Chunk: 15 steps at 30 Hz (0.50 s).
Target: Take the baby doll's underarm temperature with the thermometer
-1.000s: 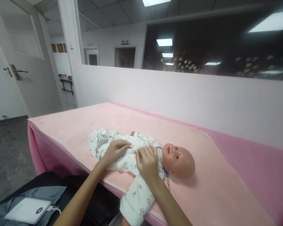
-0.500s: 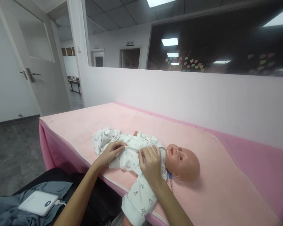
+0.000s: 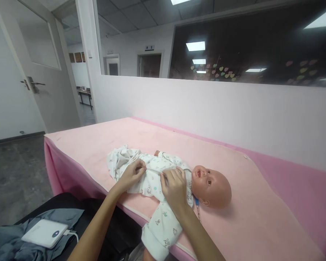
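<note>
Now, nearest the camera, a white device [image 3: 45, 232] with a cable [image 3: 74, 233] lies on grey cloth [image 3: 11, 237] at the lower left, while a wide, patterned sleeve [image 3: 160, 227] hangs over the near edge of the counter [image 3: 97, 137]. Just beyond, the left grip [image 3: 130, 175] has changed most over the last half second: its fingers curl in more tightly, thumb and forefinger coming together on the front of the white printed garment [image 3: 150, 186]. The right grip [image 3: 175, 190] has hardly moved; its thumb and bent fingers pinch the same front nearer the neck. Between them a narrow line of cloth runs nearly straight and slightly raised, so that strip now seems to be managed from both ends, though its fastening, if any, is too small to make out. Wearing the garment, the doll [image 3: 212, 186] lies on its back on the pink-covered counter, its bare head to the right and the bunched lower cloth to the left. Beside the neck sits a small blue piece [image 3: 197, 201] with a thin cord. Farther off stand the white wall [image 3: 206, 108], the dark window [image 3: 241, 47] and an open door [image 3: 46, 94].
</note>
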{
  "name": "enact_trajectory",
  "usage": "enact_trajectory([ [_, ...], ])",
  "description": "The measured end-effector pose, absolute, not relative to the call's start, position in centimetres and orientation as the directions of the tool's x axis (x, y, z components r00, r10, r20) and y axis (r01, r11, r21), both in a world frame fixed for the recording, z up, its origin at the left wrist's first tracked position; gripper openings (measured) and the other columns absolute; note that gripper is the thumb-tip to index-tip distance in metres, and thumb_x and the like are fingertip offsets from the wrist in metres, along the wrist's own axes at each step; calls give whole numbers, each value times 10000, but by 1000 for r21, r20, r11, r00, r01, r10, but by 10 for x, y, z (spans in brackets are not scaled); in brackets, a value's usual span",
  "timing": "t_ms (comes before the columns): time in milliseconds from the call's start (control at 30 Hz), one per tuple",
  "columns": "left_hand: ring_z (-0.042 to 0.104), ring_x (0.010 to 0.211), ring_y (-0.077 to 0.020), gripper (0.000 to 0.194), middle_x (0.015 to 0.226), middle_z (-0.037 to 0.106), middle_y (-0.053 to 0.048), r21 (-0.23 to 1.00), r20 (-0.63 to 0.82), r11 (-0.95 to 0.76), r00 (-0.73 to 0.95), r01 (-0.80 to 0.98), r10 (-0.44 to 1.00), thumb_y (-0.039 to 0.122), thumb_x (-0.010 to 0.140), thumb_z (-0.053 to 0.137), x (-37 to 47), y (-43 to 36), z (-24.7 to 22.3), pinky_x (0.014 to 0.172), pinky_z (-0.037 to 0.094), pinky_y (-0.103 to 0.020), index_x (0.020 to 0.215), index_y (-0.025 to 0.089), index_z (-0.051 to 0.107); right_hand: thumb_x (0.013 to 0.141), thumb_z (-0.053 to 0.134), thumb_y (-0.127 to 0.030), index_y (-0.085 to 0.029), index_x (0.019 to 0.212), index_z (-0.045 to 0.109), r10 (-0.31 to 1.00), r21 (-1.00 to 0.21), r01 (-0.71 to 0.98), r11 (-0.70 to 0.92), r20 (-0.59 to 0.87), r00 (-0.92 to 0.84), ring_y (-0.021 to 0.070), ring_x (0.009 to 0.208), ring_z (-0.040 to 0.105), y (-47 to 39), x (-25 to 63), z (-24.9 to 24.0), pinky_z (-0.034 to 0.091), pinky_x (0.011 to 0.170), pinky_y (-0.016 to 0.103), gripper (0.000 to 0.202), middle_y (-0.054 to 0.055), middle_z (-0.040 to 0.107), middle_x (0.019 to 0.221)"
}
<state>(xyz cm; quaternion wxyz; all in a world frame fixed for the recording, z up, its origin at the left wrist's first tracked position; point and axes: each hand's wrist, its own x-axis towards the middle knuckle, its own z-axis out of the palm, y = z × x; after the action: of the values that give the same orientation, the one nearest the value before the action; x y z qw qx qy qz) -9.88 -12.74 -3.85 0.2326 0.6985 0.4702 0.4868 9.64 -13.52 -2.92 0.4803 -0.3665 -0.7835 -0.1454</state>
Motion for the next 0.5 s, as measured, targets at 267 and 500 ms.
enact_trajectory([
  [267,579,906,-216,218,973,631,-61,822,364,-406,178,399,914,310,757,577,-104,-128,-31,799,465,-318,928,181,616,867,472,-193,-197,730,534,436,-130,716,686,861,-262,129,658,513,-135,97,-29,353,901,354,150,-7,576,662],
  [500,604,909,-243,249,960,679,-60,800,344,-406,215,442,914,364,722,652,-106,-128,-28,807,473,-337,899,197,699,866,472,-188,-195,724,533,427,-130,712,690,868,-256,131,645,512,-135,97,-28,362,891,360,154,-8,567,648],
])
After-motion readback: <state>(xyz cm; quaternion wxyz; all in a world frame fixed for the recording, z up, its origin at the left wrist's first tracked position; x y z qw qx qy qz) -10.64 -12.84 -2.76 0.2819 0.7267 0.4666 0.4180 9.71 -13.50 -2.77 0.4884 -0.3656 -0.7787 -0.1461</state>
